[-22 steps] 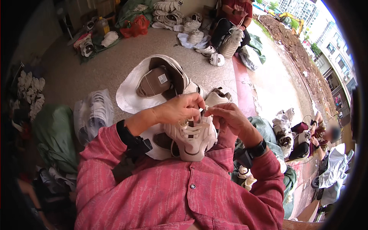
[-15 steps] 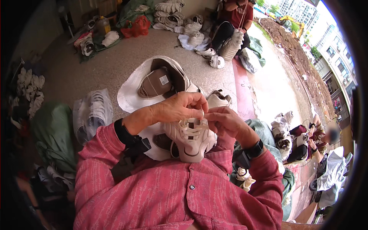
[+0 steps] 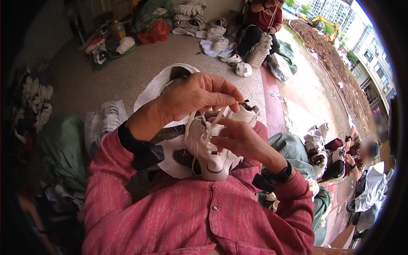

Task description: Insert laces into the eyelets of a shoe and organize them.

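A white lace-up sneaker (image 3: 214,166) rests toe toward me against my shirt. Above its opening my left hand (image 3: 203,94) is closed, pinching a pale shoelace (image 3: 219,115) that runs taut down to the shoe. Lower and to the right, my right hand (image 3: 244,141) has bent fingers at the eyelets, closed about the lower stretch of lace; its grip is partly hidden. Another lace loop stands up at the sneaker's left side. Behind my hands sits a second white shoe (image 3: 246,114), and a white bucket-shaped hat (image 3: 146,91) lies past my left wrist.
Green sacks (image 3: 61,148) and a clear bag of white shoe parts (image 3: 104,123) stand on the left. Stacked shoes (image 3: 189,21) and a red plastic bag (image 3: 155,32) lie farther off. One co-worker (image 3: 259,25) sits ahead, another (image 3: 348,153) at right beside piled shoes (image 3: 315,146).
Both hands were together over the shoe's laces. My left hand has risen, drawing the lace up, while my right hand has moved down and left to the eyelets.
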